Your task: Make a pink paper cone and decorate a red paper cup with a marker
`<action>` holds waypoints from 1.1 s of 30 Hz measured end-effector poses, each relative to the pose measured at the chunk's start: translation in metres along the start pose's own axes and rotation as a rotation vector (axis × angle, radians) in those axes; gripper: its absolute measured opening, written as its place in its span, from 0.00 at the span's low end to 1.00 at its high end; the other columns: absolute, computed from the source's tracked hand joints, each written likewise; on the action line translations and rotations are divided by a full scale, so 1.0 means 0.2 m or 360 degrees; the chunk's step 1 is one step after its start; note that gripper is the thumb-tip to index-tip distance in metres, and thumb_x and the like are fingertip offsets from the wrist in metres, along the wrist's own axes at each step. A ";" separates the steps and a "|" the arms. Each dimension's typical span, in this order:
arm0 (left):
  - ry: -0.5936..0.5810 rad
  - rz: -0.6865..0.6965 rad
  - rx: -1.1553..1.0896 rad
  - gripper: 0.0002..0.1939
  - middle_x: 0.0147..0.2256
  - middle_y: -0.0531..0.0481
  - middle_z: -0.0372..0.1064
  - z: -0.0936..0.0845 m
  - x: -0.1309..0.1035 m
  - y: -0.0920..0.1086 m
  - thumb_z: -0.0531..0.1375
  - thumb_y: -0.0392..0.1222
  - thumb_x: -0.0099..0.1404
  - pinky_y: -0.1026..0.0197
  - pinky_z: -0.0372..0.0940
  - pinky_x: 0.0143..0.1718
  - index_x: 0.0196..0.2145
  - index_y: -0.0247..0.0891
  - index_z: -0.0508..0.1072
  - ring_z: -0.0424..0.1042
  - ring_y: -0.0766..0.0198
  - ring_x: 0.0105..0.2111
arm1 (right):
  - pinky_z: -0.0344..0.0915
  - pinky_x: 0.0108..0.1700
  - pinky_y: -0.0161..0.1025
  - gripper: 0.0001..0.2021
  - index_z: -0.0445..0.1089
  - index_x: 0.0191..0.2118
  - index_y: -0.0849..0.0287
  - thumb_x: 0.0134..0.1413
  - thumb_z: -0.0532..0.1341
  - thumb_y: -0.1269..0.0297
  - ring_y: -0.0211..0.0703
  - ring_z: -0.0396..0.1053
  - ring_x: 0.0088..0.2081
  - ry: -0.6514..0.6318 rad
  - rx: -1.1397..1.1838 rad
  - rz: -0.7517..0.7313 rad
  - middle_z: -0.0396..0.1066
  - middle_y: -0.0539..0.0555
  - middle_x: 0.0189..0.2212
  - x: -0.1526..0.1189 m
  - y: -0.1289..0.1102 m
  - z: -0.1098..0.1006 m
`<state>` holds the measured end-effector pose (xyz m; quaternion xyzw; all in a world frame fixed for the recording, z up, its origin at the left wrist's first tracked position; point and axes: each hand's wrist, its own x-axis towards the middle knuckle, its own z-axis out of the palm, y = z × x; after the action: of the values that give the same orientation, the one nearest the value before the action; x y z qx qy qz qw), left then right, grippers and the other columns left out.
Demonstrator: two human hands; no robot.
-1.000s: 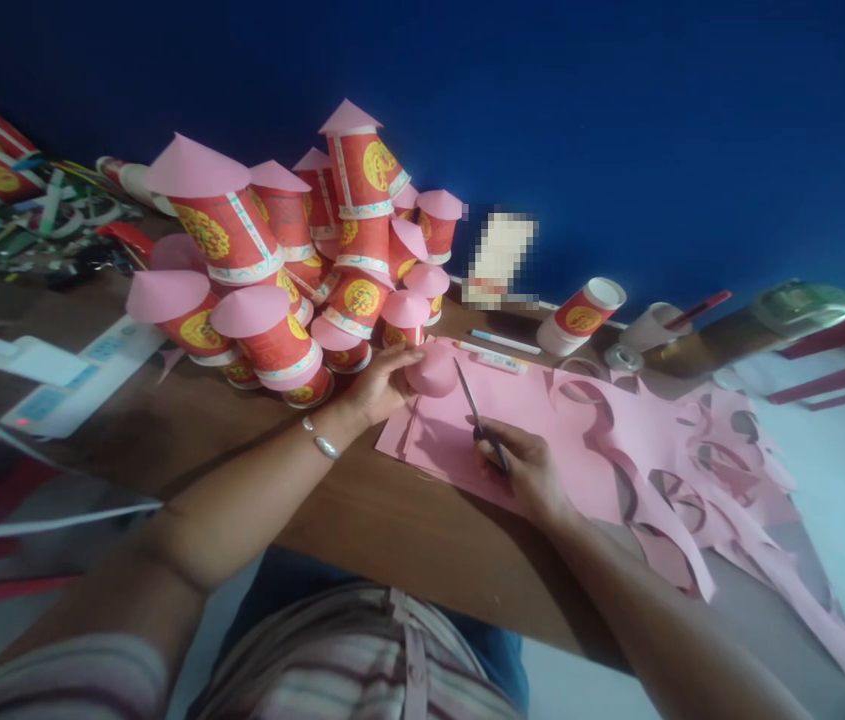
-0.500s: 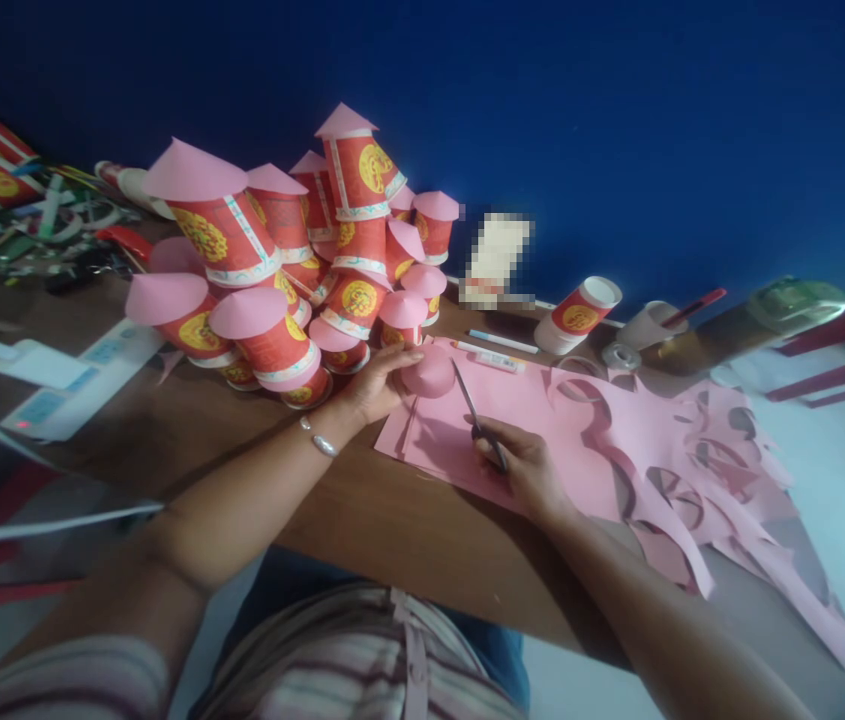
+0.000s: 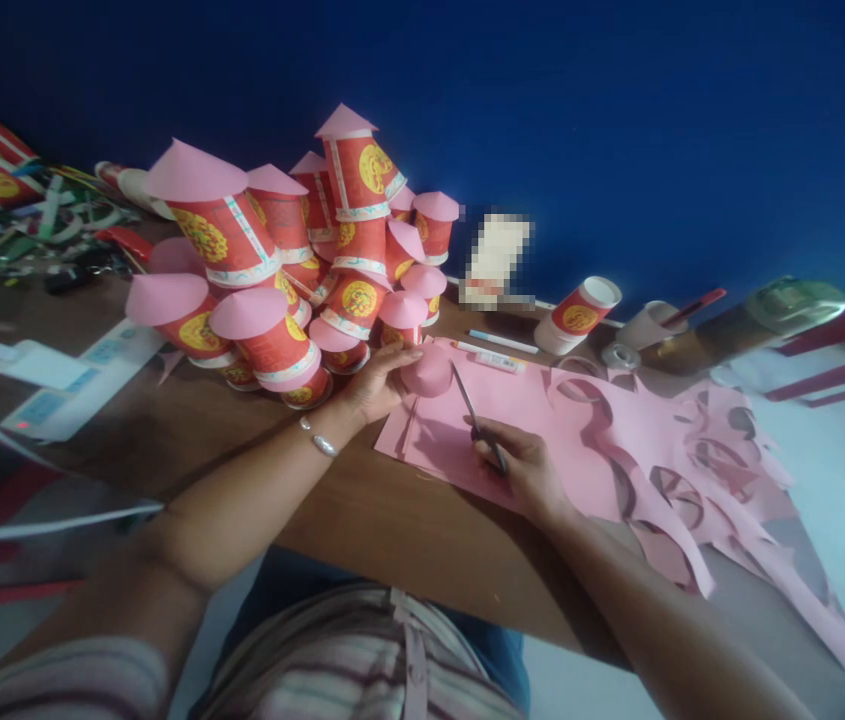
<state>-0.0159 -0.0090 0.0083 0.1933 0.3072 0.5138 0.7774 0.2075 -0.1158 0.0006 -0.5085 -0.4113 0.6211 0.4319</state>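
My left hand (image 3: 384, 380) grips a small round piece of pink paper (image 3: 431, 370) by its left side, thumb on top. In my right hand (image 3: 523, 460) is a pair of scissors (image 3: 473, 400), fingers wrapped round the dark handles. The blade points up and away, its tip close to the right edge of the pink piece; whether it touches I cannot tell. Beneath both hands lies a stack of pink paper sheets (image 3: 542, 420). Left of the hands stand stacked red paper cups (image 3: 359, 298) with pink paper cones (image 3: 197, 172) on top.
Pink cut-out scraps (image 3: 692, 480) spread over the table's right side. Behind the sheets are a glue stick (image 3: 501, 362), a pen (image 3: 503, 341), an uncapped red cup stack (image 3: 578, 315) and a tape roll (image 3: 621, 357). A power strip (image 3: 81, 385) lies at left.
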 end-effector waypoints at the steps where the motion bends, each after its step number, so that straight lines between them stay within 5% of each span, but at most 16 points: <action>1: 0.0001 0.0007 0.0003 0.10 0.28 0.52 0.76 0.00 0.00 0.00 0.75 0.31 0.51 0.68 0.65 0.29 0.27 0.34 0.77 0.72 0.69 0.28 | 0.59 0.25 0.34 0.27 0.82 0.50 0.59 0.46 0.76 0.50 0.33 0.61 0.22 -0.0005 0.0008 0.0002 0.70 0.47 0.22 0.00 0.00 0.00; 33: -0.0080 -0.0048 0.0264 0.16 0.25 0.56 0.70 0.00 -0.01 0.01 0.77 0.38 0.47 0.68 0.61 0.26 0.28 0.34 0.74 0.68 0.71 0.25 | 0.62 0.26 0.35 0.29 0.82 0.51 0.60 0.45 0.76 0.48 0.33 0.62 0.22 -0.0010 -0.0002 0.0034 0.70 0.48 0.22 -0.01 -0.02 0.01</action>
<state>-0.0175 -0.0108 0.0109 0.2654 0.3320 0.4699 0.7737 0.2069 -0.1159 0.0044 -0.5112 -0.4077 0.6269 0.4236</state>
